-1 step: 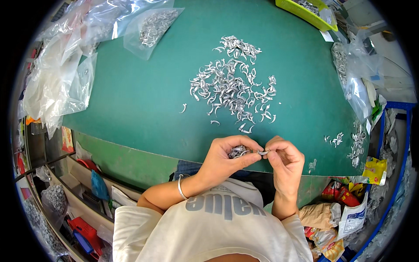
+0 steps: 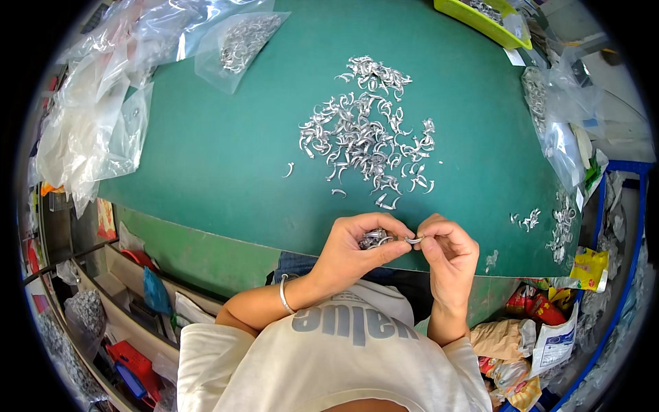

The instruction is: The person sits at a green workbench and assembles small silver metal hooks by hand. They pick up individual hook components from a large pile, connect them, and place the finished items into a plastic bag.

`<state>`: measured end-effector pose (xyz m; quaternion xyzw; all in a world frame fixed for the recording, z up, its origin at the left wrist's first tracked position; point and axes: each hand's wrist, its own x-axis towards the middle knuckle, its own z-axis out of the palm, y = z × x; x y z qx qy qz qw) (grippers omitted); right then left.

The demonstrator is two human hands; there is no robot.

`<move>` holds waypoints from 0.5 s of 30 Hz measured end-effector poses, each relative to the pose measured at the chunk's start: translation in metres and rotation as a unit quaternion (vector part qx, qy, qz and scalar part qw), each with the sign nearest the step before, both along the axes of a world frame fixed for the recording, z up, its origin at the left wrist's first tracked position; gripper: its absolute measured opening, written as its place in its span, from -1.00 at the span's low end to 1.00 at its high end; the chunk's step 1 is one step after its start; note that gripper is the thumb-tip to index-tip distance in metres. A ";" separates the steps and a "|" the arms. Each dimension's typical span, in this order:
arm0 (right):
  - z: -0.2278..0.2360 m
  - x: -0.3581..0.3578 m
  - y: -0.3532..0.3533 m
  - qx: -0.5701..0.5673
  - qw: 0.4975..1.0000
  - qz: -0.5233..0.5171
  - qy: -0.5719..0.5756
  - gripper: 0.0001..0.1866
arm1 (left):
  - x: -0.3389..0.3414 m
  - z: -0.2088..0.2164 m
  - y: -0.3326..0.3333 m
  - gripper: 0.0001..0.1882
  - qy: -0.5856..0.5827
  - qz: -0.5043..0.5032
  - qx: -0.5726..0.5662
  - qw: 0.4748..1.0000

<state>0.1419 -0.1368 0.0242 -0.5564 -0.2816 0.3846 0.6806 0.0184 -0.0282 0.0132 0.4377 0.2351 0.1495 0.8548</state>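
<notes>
My left hand [image 2: 364, 246] is curled around a small bunch of silver curved metal pieces [image 2: 374, 238]. Between its thumb and forefinger and the fingertips of my right hand [image 2: 447, 255] is one curved metal piece [image 2: 412, 240]; both hands pinch it, just over the near edge of the green table [image 2: 226, 172]. Beyond my hands spreads a loose pile of the same silver curved pieces [image 2: 364, 141], with a few strays at its rim. The palm side of my left hand is partly hidden by its fingers.
Clear plastic bags [image 2: 103, 130] lie at the left, one bag of metal pieces [image 2: 247, 41] at the far left. Small heaps of pieces [image 2: 563, 226] sit at the right edge. A yellow-green tray [image 2: 484, 20] stands far right. Drawers [image 2: 110, 288] and packets [image 2: 542, 309] flank me.
</notes>
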 end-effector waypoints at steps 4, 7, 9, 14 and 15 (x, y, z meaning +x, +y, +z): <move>0.002 -0.001 0.001 0.005 1.000 0.003 0.012 -0.94 | 0.001 0.002 -0.001 -0.91 -0.024 0.013 0.008 1.000; 0.006 -0.001 0.000 0.029 0.999 -0.005 -0.017 -0.94 | 0.004 0.005 -0.002 -0.92 -0.050 0.017 0.032 0.998; 0.008 -0.001 -0.001 0.042 0.999 -0.009 -0.033 -0.94 | 0.005 0.012 0.000 -0.91 -0.053 0.012 0.059 0.997; 0.012 -0.002 -0.003 0.069 0.996 -0.022 -0.048 -0.92 | 0.007 0.015 -0.002 -0.90 -0.077 0.017 0.111 0.991; 0.013 -0.002 -0.005 0.071 0.996 -0.023 -0.053 -0.92 | 0.008 0.017 -0.002 -0.89 -0.082 0.018 0.121 0.989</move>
